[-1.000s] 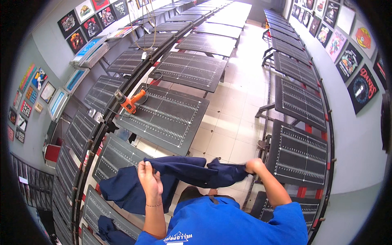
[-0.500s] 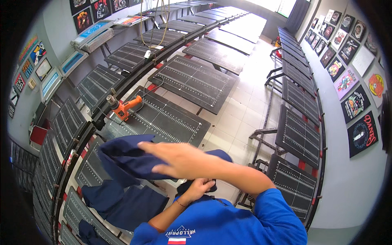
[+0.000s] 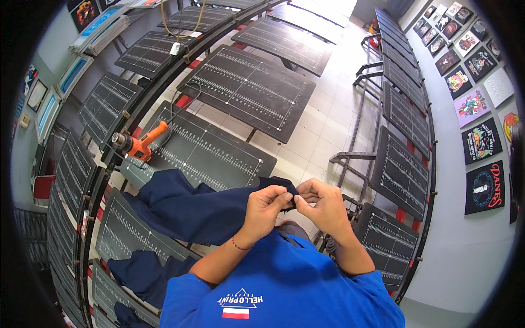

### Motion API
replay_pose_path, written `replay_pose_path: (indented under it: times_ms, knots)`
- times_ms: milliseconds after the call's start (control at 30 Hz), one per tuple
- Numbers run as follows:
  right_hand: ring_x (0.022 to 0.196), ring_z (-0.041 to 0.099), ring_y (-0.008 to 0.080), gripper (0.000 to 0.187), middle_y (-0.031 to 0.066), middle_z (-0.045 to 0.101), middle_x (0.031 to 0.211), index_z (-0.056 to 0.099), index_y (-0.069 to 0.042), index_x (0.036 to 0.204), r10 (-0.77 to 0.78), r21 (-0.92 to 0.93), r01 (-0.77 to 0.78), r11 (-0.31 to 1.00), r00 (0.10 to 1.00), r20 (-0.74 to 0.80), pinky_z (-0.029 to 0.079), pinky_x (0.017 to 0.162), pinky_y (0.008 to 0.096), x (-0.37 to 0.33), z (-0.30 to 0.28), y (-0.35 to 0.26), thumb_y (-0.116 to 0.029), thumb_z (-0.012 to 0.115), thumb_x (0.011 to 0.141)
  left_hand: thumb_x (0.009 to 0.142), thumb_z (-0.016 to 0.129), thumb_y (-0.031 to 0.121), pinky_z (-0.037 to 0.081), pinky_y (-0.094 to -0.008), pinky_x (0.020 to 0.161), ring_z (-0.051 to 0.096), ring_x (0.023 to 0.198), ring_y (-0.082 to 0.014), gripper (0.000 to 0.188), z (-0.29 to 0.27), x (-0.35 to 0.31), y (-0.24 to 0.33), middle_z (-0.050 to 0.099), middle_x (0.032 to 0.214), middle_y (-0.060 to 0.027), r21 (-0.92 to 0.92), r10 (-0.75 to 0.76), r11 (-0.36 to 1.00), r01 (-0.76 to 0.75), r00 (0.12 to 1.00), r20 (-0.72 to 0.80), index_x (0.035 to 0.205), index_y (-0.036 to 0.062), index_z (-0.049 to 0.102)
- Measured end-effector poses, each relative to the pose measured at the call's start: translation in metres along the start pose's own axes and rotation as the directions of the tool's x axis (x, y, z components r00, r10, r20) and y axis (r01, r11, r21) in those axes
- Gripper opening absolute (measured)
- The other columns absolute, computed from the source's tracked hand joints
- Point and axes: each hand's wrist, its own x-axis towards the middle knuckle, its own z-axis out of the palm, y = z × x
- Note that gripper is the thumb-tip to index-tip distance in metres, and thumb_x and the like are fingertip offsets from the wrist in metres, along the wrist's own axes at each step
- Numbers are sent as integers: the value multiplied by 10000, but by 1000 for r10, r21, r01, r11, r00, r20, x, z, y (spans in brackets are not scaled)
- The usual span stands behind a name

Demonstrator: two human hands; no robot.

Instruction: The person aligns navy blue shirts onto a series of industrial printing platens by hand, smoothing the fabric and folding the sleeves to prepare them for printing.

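A length of navy blue fabric (image 3: 191, 210) hangs from my two hands and trails to the left over the edge of a black printing board. My left hand (image 3: 266, 210) pinches its edge between thumb and fingers. Close beside it, my right hand (image 3: 319, 205) pinches the same cloth near its right end. The fingertips of both hands nearly meet. Whether the fabric is a garment or a cut panel I cannot tell. More navy cloth (image 3: 145, 276) lies crumpled on the boards at lower left.
An orange heat gun (image 3: 139, 145) rests on the marked black board (image 3: 208, 147) ahead, its cord running back. Rows of such boards stand on black rails (image 3: 147, 104) to both sides. Between them runs a tiled floor (image 3: 311, 128). Printed samples (image 3: 484, 186) hang on the right wall.
My right hand has come down from above the fabric to its edge beside my left hand. The cloth is now stretched out to the left, and the view has shifted.
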Motion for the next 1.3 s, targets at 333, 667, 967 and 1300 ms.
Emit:
replay_pose_path:
  times_ms: [333, 667, 967, 1300]
  knots:
    - [738, 656, 90, 79, 107, 702, 792, 635, 80, 914, -43, 53, 41, 998, 998, 45, 556, 674, 238, 72, -55, 38, 23, 628, 859, 909, 672, 57, 554, -242, 713, 645, 776, -89, 114, 28, 72, -8, 694, 855, -63, 74, 23, 997, -15, 993, -114, 974, -37, 681]
    - [691, 653, 94, 122, 106, 704, 783, 656, 59, 886, -58, 88, 47, 995, 991, 124, 543, 656, 252, 139, -141, 70, -51, 664, 833, 924, 662, 82, 537, -218, 700, 635, 745, -74, 120, 95, 152, -17, 692, 834, -39, 174, 76, 984, -38, 974, -214, 977, -22, 691]
    - [502, 425, 111, 191, -1, 431, 599, 542, -34, 1022, -62, 814, 17, 581, 998, 24, 346, 475, 257, 190, -170, 228, -189, 576, 916, 987, 555, 107, 487, -206, 645, 609, 758, -62, 71, 118, 203, -41, 651, 902, 19, -10, 207, 972, -233, 883, -421, 1030, 79, 604]
    - [965, 691, 287, 402, 124, 717, 1053, 748, -114, 982, 623, -895, 203, 398, 656, 426, 544, 785, 418, 244, -320, 384, -468, 602, 859, 1008, 533, 165, 423, -199, 609, 506, 685, -32, 81, 89, 220, -75, 564, 808, 56, 92, 328, 924, -371, 649, -686, 950, 115, 557]
